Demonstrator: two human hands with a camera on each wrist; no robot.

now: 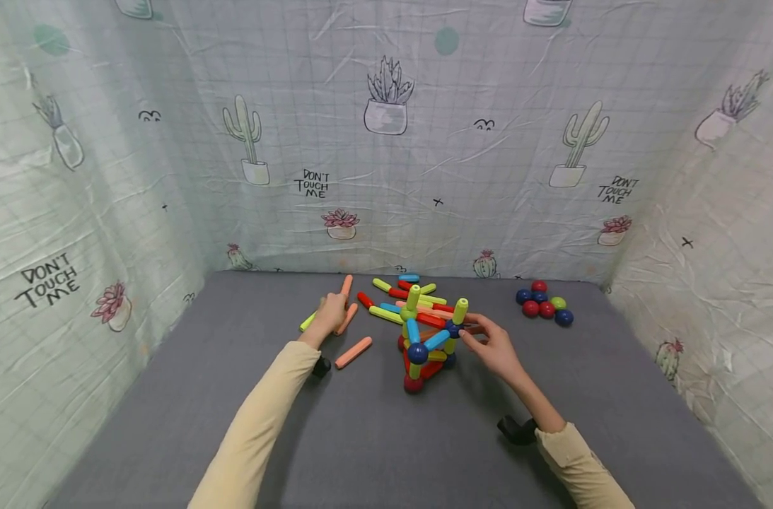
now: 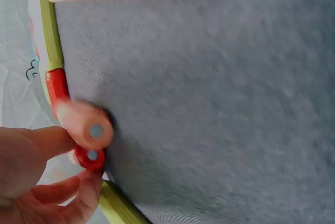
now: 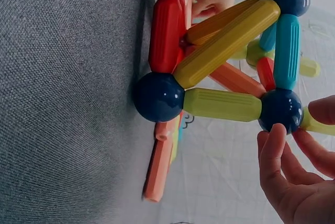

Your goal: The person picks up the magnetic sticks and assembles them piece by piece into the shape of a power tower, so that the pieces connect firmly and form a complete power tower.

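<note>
My left hand is low over the loose magnetic rods at the left. In the left wrist view its thumb and fingers pinch a red magnetic rod, close beside an orange rod. At the centre stands a frame of magnetic rods and balls, with a red ball at its front foot and an upright yellow-green rod at its upper right. My right hand holds the dark blue ball at that upper right corner, fingertips against it.
Several loose rods in red, orange, blue and yellow-green lie behind the frame; one orange rod lies nearer, left of it. A cluster of balls sits at the back right. A printed curtain encloses the grey table.
</note>
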